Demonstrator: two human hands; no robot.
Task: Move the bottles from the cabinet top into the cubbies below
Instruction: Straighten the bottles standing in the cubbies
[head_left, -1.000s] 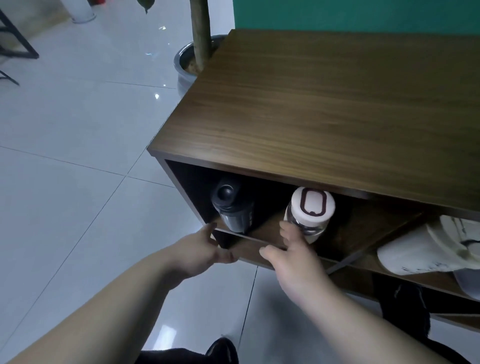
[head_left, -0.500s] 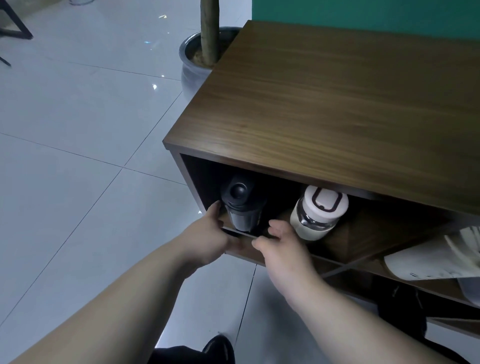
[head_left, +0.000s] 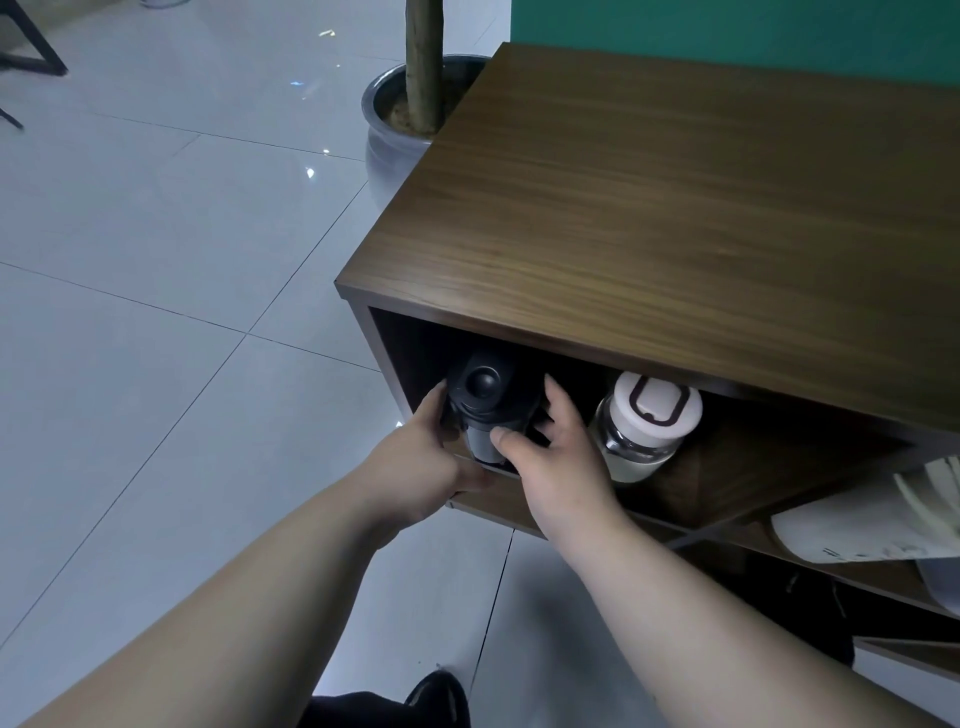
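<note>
A black-lidded bottle (head_left: 480, 392) stands at the left end of the top cubby under the wooden cabinet top (head_left: 675, 208). My left hand (head_left: 421, 467) grips its left side and my right hand (head_left: 556, 457) wraps its right side, thumb across the grey body. A clear bottle with a white lid (head_left: 644, 421) stands upright just to the right in the same cubby, apart from my hands. No bottle is on the cabinet top.
White shoes (head_left: 872, 514) lie in the cubby to the right. A grey plant pot (head_left: 400, 124) with a trunk stands on the tiled floor behind the cabinet's left corner. A dark shoe tip (head_left: 436, 696) shows at the bottom.
Both hands moved from the shelf's front edge up and into the cubby onto the black bottle. My right hand shifted left, away from the white-lidded bottle.
</note>
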